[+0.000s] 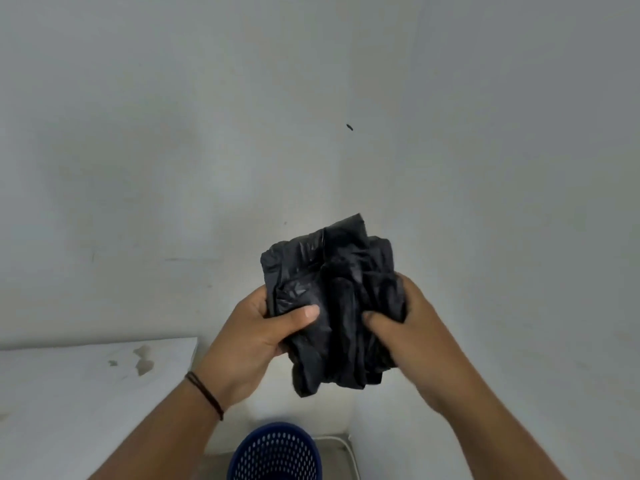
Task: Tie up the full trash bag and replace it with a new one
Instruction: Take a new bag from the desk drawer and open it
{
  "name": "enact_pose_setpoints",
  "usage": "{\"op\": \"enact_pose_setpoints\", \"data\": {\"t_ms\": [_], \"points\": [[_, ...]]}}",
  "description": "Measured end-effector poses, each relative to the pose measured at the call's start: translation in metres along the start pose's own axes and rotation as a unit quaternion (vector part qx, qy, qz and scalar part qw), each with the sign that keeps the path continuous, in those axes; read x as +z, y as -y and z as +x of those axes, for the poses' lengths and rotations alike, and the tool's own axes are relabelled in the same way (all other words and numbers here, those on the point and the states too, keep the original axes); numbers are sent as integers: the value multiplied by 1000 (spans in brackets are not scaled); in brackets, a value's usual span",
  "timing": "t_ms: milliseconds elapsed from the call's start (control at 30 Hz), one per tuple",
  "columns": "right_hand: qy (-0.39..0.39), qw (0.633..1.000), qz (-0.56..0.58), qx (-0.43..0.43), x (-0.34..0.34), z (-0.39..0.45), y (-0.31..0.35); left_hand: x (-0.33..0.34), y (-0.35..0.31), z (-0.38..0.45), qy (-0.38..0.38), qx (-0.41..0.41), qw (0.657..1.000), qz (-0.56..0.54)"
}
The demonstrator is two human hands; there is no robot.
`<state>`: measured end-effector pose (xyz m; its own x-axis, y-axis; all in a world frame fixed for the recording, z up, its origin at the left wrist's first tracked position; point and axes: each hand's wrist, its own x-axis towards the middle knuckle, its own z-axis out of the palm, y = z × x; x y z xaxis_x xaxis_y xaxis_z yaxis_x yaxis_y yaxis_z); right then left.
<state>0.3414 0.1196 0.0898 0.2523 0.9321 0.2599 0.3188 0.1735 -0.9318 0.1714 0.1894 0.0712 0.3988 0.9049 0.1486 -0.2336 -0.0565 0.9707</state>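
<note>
A pale grey-white wall (173, 133) fills most of the view, meeting a second wall at a corner on the right, with a small dark speck (349, 127) high on it right of centre. At the lower left a white surface (69, 393) with a few brownish stains runs up against the wall. Near the bottom edge, just left of centre, stands a blue perforated waste basket (275, 455), only its far rim and mesh side showing; whether it has any liner inside cannot be told. Above the basket, in mid-air in front of the wall, both hands hold a crumpled, still bunched black trash bag (332, 292). The left hand (256, 341) grips the bag's left side, thumb laid across the front of the plastic and fingers curled behind it. The right hand (405, 327) grips the right side, its fingers curled into the folds; it is slightly blurred. A thin dark cord bracelet (204, 393) circles the left wrist
</note>
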Motion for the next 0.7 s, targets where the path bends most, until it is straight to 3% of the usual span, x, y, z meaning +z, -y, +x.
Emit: {"op": "enact_pose_setpoints", "data": {"t_ms": [167, 300, 400, 467, 567, 633, 700], "points": [[42, 975, 183, 123, -53, 35, -46, 3, 12, 22, -43, -17, 999, 14], [71, 970, 171, 160, -58, 47, -73, 11, 21, 36, -96, 6, 988, 122], [-11, 992, 49, 118, -51, 49, -74, 10, 29, 47, -131, 72, 943, 296], [-51, 992, -110, 34, -41, 50, -65, 5, 36, 54, -92, 115, 890, 431], [43, 917, -387, -92, -17, 60, -79, -1, 54, 62, 33, 138, 831, 538], [118, 907, -396, -82, 4, 71, -105, -6, 73, 66, 80, 140, 815, 556], [163, 942, -292, -25, 23, 79, -139, -15, 97, 71, 84, 153, 813, 555]]}}
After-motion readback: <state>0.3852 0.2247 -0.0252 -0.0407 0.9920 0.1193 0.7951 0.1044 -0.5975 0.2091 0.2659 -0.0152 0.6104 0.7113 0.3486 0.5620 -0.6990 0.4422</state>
